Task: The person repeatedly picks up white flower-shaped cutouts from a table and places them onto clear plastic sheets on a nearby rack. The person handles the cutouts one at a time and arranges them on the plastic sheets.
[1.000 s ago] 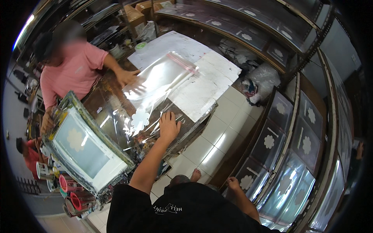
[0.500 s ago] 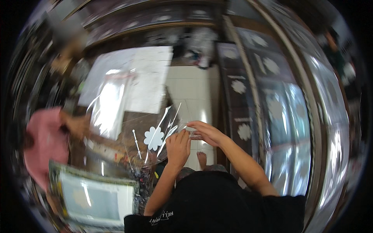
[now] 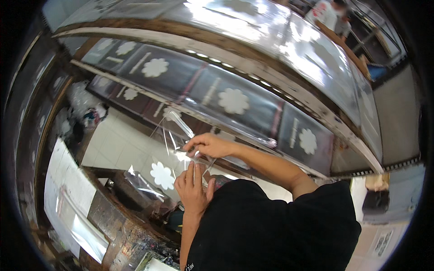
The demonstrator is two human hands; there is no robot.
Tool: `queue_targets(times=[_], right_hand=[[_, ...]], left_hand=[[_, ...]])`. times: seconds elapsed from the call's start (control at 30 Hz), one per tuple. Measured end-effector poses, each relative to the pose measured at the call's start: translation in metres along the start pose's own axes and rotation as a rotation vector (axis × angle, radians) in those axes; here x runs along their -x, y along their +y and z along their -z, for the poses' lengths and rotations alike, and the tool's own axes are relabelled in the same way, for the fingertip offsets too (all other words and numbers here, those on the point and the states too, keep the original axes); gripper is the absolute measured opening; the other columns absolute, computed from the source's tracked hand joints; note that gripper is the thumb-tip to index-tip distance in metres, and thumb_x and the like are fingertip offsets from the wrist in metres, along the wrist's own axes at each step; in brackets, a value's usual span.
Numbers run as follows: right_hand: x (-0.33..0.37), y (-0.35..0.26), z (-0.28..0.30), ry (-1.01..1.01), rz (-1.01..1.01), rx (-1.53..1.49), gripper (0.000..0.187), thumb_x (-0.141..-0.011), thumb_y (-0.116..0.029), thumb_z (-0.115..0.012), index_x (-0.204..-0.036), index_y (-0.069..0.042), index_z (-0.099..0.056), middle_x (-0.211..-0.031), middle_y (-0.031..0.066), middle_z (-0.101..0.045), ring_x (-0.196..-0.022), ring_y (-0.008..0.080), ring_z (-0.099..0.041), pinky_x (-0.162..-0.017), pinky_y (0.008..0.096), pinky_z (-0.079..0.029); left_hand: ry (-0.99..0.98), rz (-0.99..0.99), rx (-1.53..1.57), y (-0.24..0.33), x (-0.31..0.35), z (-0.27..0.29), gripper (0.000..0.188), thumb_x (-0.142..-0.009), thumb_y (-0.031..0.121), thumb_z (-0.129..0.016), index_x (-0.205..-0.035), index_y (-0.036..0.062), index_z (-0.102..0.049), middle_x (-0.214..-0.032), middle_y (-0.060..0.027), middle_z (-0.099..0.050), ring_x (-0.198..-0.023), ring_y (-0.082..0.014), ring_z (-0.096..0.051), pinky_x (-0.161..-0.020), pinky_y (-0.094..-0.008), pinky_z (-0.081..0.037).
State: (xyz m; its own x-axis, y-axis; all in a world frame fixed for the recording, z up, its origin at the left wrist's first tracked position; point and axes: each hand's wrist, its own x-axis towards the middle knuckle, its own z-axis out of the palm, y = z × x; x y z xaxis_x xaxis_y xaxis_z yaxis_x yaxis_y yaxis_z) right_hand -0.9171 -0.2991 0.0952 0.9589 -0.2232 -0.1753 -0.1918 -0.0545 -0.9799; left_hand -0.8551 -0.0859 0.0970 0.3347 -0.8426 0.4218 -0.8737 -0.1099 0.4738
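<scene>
A clear plastic sheet (image 3: 179,159) with a white flower shape (image 3: 162,175) printed on it hangs in front of me. Its edges shine and are hard to trace. My left hand (image 3: 194,186) grips the near side, fingers close together and pointing away from me. Just beyond it, my right hand (image 3: 210,145) has its fingers curled onto the same sheet; the exact pinch is partly hidden. Past the right hand, racks carry several similar clear sheets (image 3: 253,118) with white flowers and short white bars.
To the left stands a stained worktable (image 3: 108,212) bearing white paper (image 3: 58,167) and glossy clear film (image 3: 86,235). Long rack rails (image 3: 316,110) cross ahead and right. Crumpled plastic (image 3: 81,99) lies beyond the tiled floor (image 3: 115,144). Another person (image 3: 323,13) is far right.
I have turned to the right, from the worktable toward the racks. The clear sheet has come along in both hands. The co-worker in pink and the framed screen have left view.
</scene>
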Motion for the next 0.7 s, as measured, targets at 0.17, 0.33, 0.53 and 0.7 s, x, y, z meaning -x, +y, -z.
queue_targets(times=[0.17,0.33,0.53,0.7], right_hand=[[0.129,-0.018,0.075,0.331,-0.099,0.090,0.030,-0.093,-0.001,-0.048,-0.118,-0.001,-0.064,-0.115,0.0119,-0.068,-0.101,0.0187,-0.069,-0.087,0.0331,-0.057],[0.241,-0.027,0.168,0.529,-0.243,0.082,0.028,-0.100,-0.006,-0.054,-0.127,-0.001,-0.058,-0.130,0.0123,-0.062,-0.109,0.0245,-0.068,-0.088,0.0353,-0.058],[0.386,0.018,0.279,0.830,-0.368,-0.034,0.027,-0.098,-0.004,-0.055,-0.125,-0.003,-0.059,-0.125,0.0109,-0.063,-0.105,0.0231,-0.068,-0.086,0.0338,-0.058],[0.493,0.086,0.347,1.053,-0.385,-0.179,0.027,-0.097,-0.003,-0.056,-0.123,-0.004,-0.060,-0.121,0.0098,-0.064,-0.102,0.0219,-0.068,-0.084,0.0325,-0.057]], left_hand=[[0.067,-0.122,0.117,0.036,0.001,-0.012,0.056,-0.083,0.028,-0.074,-0.129,-0.0002,-0.059,-0.137,-0.0169,-0.057,-0.111,-0.0351,-0.053,-0.096,-0.0477,-0.039],[0.039,-0.033,0.132,0.042,0.002,-0.031,0.043,-0.086,0.015,-0.069,-0.124,-0.0023,-0.062,-0.128,-0.0170,-0.060,-0.109,-0.0367,-0.054,-0.096,-0.0476,-0.041],[-0.002,0.194,0.143,0.040,0.039,-0.079,0.036,-0.088,0.011,-0.067,-0.121,-0.0031,-0.063,-0.124,-0.0180,-0.062,-0.110,-0.0368,-0.056,-0.096,-0.0464,-0.042],[-0.086,0.429,0.156,0.058,0.104,-0.135,0.030,-0.091,0.012,-0.064,-0.116,-0.0044,-0.065,-0.120,-0.0196,-0.064,-0.110,-0.0371,-0.058,-0.096,-0.0452,-0.045]])
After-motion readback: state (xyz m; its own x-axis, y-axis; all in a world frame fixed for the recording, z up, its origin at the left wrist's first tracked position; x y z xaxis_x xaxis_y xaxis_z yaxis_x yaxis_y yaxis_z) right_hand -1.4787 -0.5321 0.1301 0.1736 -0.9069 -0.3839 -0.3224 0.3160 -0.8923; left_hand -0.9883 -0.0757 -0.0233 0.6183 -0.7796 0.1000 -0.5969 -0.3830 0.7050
